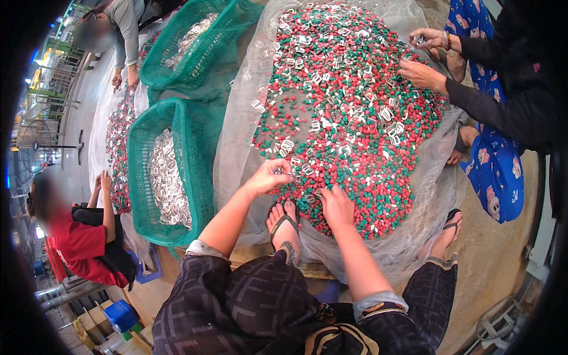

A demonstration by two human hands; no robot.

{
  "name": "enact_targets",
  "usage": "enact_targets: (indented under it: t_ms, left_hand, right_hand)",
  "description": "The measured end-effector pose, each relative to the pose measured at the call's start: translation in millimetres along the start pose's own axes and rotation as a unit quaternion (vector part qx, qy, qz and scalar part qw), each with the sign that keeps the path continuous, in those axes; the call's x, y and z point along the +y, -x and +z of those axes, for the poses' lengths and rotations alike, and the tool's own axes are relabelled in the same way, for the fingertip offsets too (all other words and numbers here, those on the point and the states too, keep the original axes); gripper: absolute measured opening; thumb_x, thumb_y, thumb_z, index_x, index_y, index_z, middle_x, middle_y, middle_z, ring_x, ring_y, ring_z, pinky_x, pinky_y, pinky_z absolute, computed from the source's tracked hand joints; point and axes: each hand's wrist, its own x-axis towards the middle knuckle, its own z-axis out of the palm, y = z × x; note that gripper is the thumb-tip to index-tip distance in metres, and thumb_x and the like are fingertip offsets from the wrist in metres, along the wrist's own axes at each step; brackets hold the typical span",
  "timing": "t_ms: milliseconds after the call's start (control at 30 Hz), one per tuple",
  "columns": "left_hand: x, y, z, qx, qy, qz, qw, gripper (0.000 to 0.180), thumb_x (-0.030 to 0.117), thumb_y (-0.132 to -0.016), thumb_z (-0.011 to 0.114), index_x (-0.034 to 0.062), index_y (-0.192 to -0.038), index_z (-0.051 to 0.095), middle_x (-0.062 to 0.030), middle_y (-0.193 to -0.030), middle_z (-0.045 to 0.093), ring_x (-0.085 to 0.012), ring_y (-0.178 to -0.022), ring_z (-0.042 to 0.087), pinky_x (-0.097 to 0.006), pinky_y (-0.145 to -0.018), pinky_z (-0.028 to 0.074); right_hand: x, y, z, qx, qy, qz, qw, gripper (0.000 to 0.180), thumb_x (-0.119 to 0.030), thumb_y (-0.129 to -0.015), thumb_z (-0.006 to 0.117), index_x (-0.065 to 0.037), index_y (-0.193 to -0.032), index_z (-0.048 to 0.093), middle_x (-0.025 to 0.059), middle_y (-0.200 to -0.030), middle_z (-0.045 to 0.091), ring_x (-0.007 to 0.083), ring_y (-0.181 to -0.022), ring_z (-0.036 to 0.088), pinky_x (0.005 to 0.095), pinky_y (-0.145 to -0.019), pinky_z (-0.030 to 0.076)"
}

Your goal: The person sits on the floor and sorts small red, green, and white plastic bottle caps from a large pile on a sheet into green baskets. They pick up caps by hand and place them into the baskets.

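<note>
A wide heap of small red, green and white pieces (355,171) is spread over a sheer white mesh cloth (239,127). Silver slotted buckles (386,113) lie scattered among the pieces. At the near edge of the heap, my left hand (266,178) is closed, with silver buckles between its fingers. A short way to its right, my right hand (337,207) reaches down to the heap. Its thumb and fingers pinch a small grey metal piece that looks like a buckle, partly hidden by the fingertips.
Two green baskets lined with green netting, a near one (139,195) and a far one (151,65), hold silver buckles to my left. Across the heap at right, a co-worker's hands (423,77) pick. Two more people sit at left by another strip of pieces (118,148). My sandalled foot (287,222) touches the heap's edge.
</note>
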Motion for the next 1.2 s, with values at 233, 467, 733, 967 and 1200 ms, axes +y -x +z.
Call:
enact_targets:
  t_ms: [233,467,733,967,1200]
  left_hand:
    - [10,12,-11,-0.04,0.352,-0.096,0.93,0.007,0.007,-0.081,0.059,0.007,-0.087,0.054,-0.0029,-0.074,0.055,-0.0078,-0.048,0.042,-0.02,-0.04,0.031]
    - [12,8,-5,-0.08,0.393,-0.057,0.914,0.014,0.005,-0.077,0.061,0.008,-0.087,0.052,-0.0066,-0.078,0.056,-0.0137,-0.059,0.053,-0.022,-0.043,0.036]
    - [14,10,-5,-0.01,0.348,-0.029,0.937,0.018,0.001,-0.077,0.061,0.0084,-0.089,0.051,-0.0022,-0.076,0.056,-0.0102,-0.054,0.05,-0.022,-0.044,0.037]
    - [28,8,17,-0.011,0.236,-0.069,0.969,0.014,0.001,-0.08,0.063,0.0073,-0.087,0.052,-0.0007,-0.07,0.054,-0.008,-0.051,0.048,-0.02,-0.042,0.034]
    - [35,4,47,0.009,0.284,-0.047,0.958,0.009,0.004,-0.081,0.064,0.0069,-0.082,0.055,-0.0003,-0.068,0.054,-0.0071,-0.051,0.046,-0.019,-0.042,0.032]
  right_hand:
    - [15,-29,-11,-0.024,-0.47,0.199,0.859,0.015,-0.009,-0.076,0.06,-0.005,-0.062,0.053,0.0056,-0.069,0.056,0.0174,-0.053,0.051,0.0267,-0.048,0.042]
    - [-1,-29,-32,-0.068,-0.762,0.253,0.593,0.006,-0.003,-0.08,0.049,-0.005,-0.075,0.049,0.0113,-0.085,0.061,0.0246,-0.077,0.065,0.0295,-0.051,0.053]
    - [3,-31,-31,-0.06,-0.761,0.261,0.59,0.013,-0.005,-0.082,0.05,-0.005,-0.095,0.045,0.0204,-0.096,0.062,0.027,-0.079,0.065,0.0313,-0.056,0.056]
    - [-7,-31,-39,-0.115,-0.776,0.253,0.567,0.017,-0.015,-0.085,0.053,-0.004,-0.096,0.048,0.0173,-0.088,0.063,0.026,-0.075,0.066,0.0316,-0.056,0.056]
    - [-19,-31,-33,-0.166,-0.702,0.254,0.644,0.019,-0.023,-0.083,0.063,-0.008,-0.09,0.054,0.002,-0.069,0.059,0.0122,-0.057,0.06,0.0227,-0.045,0.048]
